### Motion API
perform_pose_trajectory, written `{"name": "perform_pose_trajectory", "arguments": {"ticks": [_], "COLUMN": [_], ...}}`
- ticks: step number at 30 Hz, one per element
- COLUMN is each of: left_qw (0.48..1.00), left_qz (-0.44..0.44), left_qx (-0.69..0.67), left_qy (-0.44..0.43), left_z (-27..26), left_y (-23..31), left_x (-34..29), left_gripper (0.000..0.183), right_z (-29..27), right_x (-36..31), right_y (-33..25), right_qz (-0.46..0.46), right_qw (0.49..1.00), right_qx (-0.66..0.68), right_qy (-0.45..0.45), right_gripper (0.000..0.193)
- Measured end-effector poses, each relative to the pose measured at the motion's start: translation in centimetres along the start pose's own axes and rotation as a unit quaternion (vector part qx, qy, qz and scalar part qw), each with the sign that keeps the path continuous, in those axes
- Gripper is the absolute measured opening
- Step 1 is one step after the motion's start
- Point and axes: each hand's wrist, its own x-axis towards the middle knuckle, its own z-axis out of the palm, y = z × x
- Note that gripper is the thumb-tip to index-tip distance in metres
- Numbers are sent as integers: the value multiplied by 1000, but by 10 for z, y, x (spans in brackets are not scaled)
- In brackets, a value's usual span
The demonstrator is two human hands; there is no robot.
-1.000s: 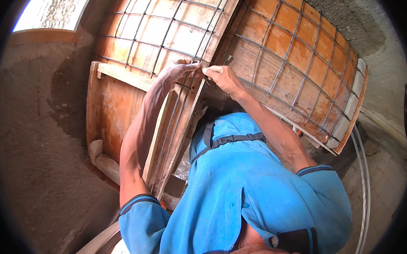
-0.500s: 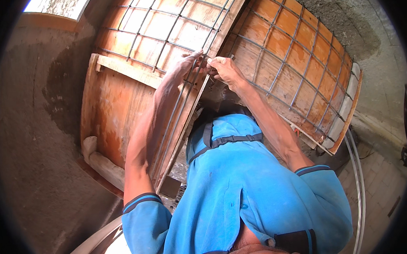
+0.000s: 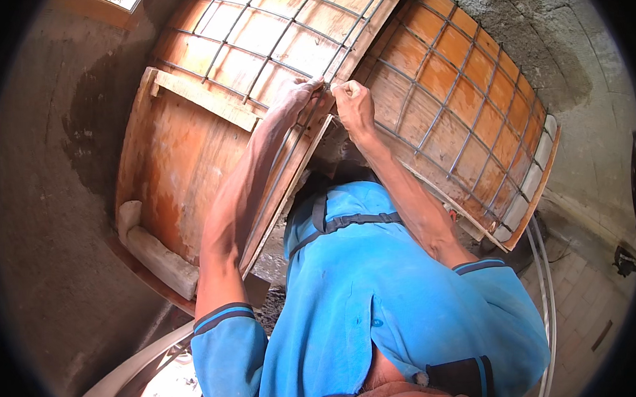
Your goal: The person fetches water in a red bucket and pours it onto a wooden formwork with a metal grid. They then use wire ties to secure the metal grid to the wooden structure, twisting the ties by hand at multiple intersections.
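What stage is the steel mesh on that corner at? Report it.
Done: rebar mesh lies over both orange formwork panels. In hand: left hand and right hand are closed on bars at the corner post where the two grids meet. What they hold is too small to tell. Left: cannot be judged; no ties are discernible.

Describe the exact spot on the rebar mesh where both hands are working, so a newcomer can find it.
Two orange-brown wooden formwork panels meet at a corner against the grey concrete wall, each covered by a rebar mesh. Follow the corner edge upward to where the left hand and right hand nearly meet. It is the only mesh crossing on the corner line, gripped from both sides.
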Motion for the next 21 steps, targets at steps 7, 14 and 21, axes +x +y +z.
{"name": "perform_pose_trajectory", "arguments": {"ticks": [7,14,21], "left_qw": [1000,999,997], "left_qz": [-7,14,4], "left_qx": [13,-32,-74], "left_qy": [14,16,-34], "left_z": [1,8,9], "left_y": [3,-10,9], "left_x": [-7,8,-13], "left_gripper": [29,28,35], "right_z": [-35,-10,18], "right_x": [39,104,164], "right_y": [-55,-114,-136], "right_qz": [-183,-220,-218], "right_qw": [887,645,596], "right_qx": [-355,-557,-489], "right_qy": [-230,-475,-598], "right_gripper": [23,14,24]}}
